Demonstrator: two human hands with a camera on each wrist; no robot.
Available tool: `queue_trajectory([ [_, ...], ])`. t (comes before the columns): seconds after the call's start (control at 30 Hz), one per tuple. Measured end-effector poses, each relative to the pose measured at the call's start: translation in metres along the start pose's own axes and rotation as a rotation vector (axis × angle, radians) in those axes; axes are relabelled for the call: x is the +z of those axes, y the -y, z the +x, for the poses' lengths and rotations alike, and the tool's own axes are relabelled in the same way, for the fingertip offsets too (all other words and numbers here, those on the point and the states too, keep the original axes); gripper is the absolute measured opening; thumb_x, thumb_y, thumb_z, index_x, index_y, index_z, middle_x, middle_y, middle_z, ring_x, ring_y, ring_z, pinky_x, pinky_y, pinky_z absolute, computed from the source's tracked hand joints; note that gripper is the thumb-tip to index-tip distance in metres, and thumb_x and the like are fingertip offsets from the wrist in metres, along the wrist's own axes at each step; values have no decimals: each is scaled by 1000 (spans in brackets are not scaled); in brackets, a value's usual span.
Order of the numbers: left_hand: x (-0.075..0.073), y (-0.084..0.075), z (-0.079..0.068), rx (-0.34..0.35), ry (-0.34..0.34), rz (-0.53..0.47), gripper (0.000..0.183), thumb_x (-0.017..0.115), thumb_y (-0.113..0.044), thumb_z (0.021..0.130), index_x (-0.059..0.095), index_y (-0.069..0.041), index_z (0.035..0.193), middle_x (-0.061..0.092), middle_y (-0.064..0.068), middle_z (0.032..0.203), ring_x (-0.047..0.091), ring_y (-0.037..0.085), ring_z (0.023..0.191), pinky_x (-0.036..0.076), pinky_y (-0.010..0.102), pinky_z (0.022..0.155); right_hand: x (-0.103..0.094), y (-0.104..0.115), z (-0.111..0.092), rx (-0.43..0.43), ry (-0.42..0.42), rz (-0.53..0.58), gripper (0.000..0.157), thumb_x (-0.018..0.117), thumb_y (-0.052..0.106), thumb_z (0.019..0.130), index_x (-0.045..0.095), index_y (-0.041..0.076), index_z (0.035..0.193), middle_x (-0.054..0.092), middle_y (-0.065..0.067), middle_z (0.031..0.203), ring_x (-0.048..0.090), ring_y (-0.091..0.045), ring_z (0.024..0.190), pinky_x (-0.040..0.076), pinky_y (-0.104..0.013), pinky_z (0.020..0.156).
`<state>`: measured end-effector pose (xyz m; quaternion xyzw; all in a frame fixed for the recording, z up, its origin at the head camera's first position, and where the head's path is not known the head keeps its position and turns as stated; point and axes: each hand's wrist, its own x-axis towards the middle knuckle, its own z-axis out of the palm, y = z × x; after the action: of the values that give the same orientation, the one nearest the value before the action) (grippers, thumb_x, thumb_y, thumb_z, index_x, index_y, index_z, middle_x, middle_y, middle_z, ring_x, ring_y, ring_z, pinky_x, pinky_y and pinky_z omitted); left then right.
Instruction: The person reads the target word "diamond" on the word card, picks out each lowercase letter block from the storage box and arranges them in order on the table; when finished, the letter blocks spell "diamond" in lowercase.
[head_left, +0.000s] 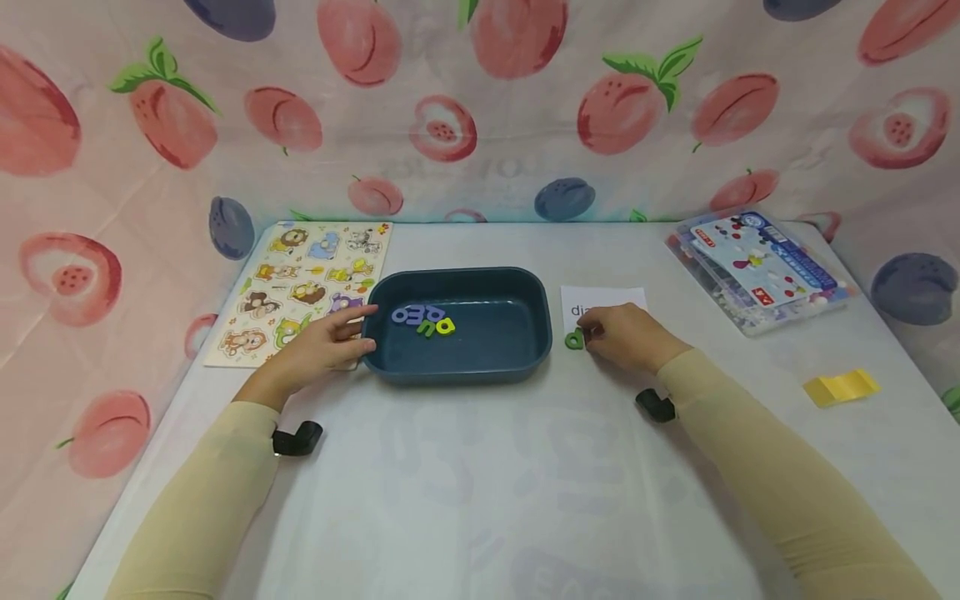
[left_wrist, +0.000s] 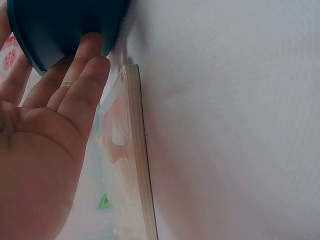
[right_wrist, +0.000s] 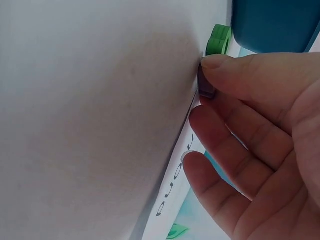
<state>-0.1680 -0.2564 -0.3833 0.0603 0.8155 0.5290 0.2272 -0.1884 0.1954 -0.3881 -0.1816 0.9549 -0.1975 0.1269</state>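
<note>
My left hand [head_left: 322,346] rests against the left end of a dark teal tray [head_left: 457,373], its fingers nearly straight along the outer wall [left_wrist: 60,30]. In the tray lie several toy letters, among them a purple E [head_left: 414,315], a green letter [head_left: 425,328] and a yellow one [head_left: 446,326]. My right hand [head_left: 622,333] is over a white word card [head_left: 600,296], partly covering its print. Thumb and index finger pinch a small dark purple letter [right_wrist: 205,85] at the card's lower part. Just left of these fingertips lies a green letter [head_left: 573,339].
Behind my left hand lies a wooden animal puzzle board [head_left: 300,271]. A clear plastic case [head_left: 761,267] with a printed label stands at the back right. Nearer on the right is a folded yellow piece [head_left: 842,387]. A fruit-patterned cloth [head_left: 480,125] hangs behind the table.
</note>
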Motion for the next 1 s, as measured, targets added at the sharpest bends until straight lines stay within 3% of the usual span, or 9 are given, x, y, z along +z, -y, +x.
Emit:
queue_trajectory([
  [0.2,0,0,-1,10,6,8,65,63,-20,101,32,-11,158,40,25,152,55,31,122,53,28,85,1,0,-1,1,0,9,34,65,3,91,65,-5,124,69,-19,114,63,-36,109,44,-53,101],
  [0.57,0,0,-3,28,13,-7,65,64,-20,101,32,-10,157,42,25,151,58,24,109,51,27,80,2,-1,-1,-2,-1,23,34,65,4,91,65,-5,124,69,-19,113,63,-34,106,46,-52,99],
  [1.0,-1,3,0,31,7,15,66,64,-23,100,34,-11,157,42,24,151,57,27,115,52,27,83,2,0,-1,5,-3,26,34,64,4,93,64,-4,125,69,-19,115,63,-34,108,46,-52,99],
])
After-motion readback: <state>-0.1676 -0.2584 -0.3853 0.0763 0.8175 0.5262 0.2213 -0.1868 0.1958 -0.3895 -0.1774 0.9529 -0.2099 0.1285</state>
